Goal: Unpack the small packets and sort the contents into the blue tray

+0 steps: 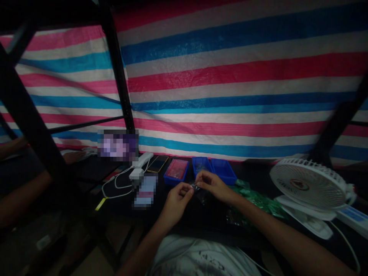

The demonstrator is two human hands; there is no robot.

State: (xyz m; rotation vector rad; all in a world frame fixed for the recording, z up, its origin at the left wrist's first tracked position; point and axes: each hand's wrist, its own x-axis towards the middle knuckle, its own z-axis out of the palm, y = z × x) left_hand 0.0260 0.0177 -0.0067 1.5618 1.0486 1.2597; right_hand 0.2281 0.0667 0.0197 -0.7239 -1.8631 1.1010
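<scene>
My left hand (178, 197) is closed in a pinch on one edge of a small clear plastic bag (194, 188). Thumb and fingers of my right hand (211, 184) pinch the same bag from the other side. What the bag contains is too small and dark to make out. Just beyond my hands stand a blue tray with a red lining (176, 169), a second blue tray (196, 161) with small clear items in it, and a third blue tray (223, 170). More clear plastic (235, 217) lies on the dark table near my right forearm.
Green plastic packets (258, 199) lie beside my right forearm. A white clip fan (307, 186) stands on the right. To the left are a phone (157, 163), a white cable (116, 196) and a blurred-out card. Another person's arm (27, 195) shows beyond the dark post (37, 115).
</scene>
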